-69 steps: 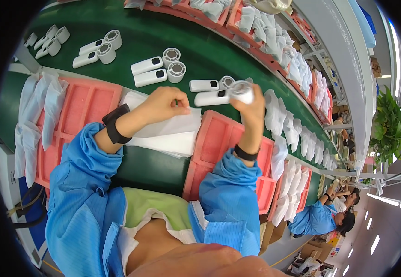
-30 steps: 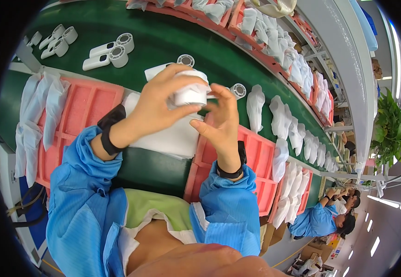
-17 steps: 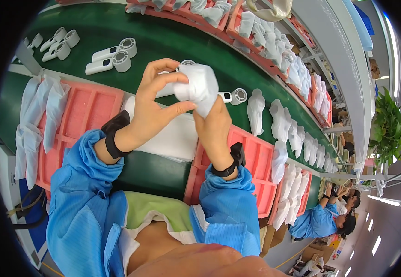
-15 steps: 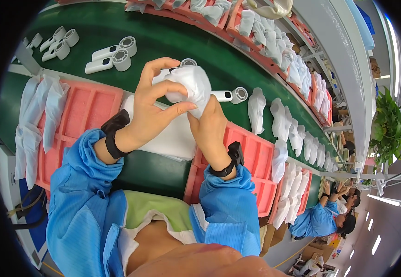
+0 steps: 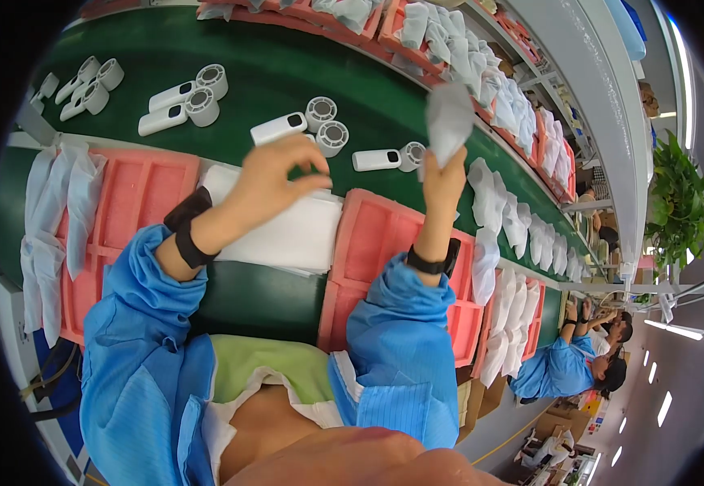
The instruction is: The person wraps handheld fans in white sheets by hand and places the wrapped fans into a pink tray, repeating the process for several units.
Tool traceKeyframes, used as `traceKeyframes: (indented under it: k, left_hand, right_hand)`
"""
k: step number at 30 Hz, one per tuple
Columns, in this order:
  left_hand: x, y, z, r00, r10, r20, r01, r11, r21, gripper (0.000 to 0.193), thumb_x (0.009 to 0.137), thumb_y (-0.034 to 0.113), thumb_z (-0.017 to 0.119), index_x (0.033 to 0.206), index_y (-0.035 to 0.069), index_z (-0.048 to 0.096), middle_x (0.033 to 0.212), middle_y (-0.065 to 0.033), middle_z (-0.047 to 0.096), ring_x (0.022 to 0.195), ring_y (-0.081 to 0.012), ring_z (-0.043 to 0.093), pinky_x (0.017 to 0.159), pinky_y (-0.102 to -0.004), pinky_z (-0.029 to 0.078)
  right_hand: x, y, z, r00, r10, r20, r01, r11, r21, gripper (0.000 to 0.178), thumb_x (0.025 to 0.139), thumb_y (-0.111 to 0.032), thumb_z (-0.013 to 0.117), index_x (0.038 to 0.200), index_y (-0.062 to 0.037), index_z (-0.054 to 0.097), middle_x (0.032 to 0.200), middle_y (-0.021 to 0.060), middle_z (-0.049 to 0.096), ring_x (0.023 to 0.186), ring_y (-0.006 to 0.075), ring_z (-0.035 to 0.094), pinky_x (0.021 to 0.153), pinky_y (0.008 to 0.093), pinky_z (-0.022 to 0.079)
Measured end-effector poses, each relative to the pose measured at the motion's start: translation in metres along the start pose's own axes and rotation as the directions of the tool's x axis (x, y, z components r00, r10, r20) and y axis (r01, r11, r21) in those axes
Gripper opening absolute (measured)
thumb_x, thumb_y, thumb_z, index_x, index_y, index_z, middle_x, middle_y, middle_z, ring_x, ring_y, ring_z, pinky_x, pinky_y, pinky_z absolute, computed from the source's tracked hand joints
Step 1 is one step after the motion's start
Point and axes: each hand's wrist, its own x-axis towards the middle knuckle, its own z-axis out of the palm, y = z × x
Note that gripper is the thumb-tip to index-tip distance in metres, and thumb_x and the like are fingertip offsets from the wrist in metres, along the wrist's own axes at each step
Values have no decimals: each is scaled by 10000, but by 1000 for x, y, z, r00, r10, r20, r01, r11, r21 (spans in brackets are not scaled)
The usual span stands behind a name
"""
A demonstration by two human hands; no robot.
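Note:
My right hand (image 5: 446, 185) is raised over the green belt at the right. It grips the lower end of a handheld fan wrapped in a white sleeve (image 5: 450, 121), whose wider end points up and is slightly blurred. My left hand (image 5: 281, 182) is empty, thumb and curled fingers apart, above a stack of white sheets (image 5: 295, 235). Just beyond it, bare white handheld fans (image 5: 280, 128) with round ringed heads lie on the belt. Another bare fan (image 5: 378, 159) lies between my two hands.
Pink compartment trays (image 5: 145, 190) flank the sheets; another pink tray (image 5: 368, 235) sits by my right forearm. Wrapped fans (image 5: 489, 194) line the belt at right, and wrapped pieces (image 5: 64, 190) lie at far left. Filled trays (image 5: 416, 53) stand beyond. Two people (image 5: 562, 364) work at far right.
The wrapped fan has gone from between both hands to the right, in my right hand. My left hand has let go and lowered. Fans on the belt have shifted slightly left.

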Motion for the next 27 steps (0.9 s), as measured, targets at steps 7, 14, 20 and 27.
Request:
traceKeyframes:
  k: [7,14,20,27]
  left_hand:
    - [-36,-27,41,930,-80,360,-89,899,428,248,694,220,797,793,86,613,899,-80,570,834,-284,600,699,-386,483]
    - [-46,-49,49,942,20,334,-192,851,490,233,708,237,780,772,94,607,866,-65,554,857,-270,588,703,-395,476]
    - [-33,-44,31,945,-46,325,-73,936,346,168,739,169,762,781,80,626,809,-71,583,736,-242,588,632,-360,461]
    - [-7,-18,-22,977,-103,185,103,995,14,132,778,147,750,833,65,662,767,-36,611,624,-121,537,575,-279,429]
  right_hand:
    - [7,93,40,979,108,175,8,830,-558,468,782,-61,610,1238,-27,507,1076,243,612,1026,413,584,840,467,483]
    - [11,71,60,924,-356,137,378,903,-203,556,652,-57,674,1202,-37,597,1048,187,627,978,375,585,877,439,466]
    - [6,75,35,941,-232,248,283,939,-198,552,561,-134,762,1100,-57,669,981,146,644,920,319,611,845,378,488]
    - [-6,-30,-43,991,-92,-100,114,963,244,520,558,-202,759,1038,-17,679,894,78,620,818,190,601,749,304,485]
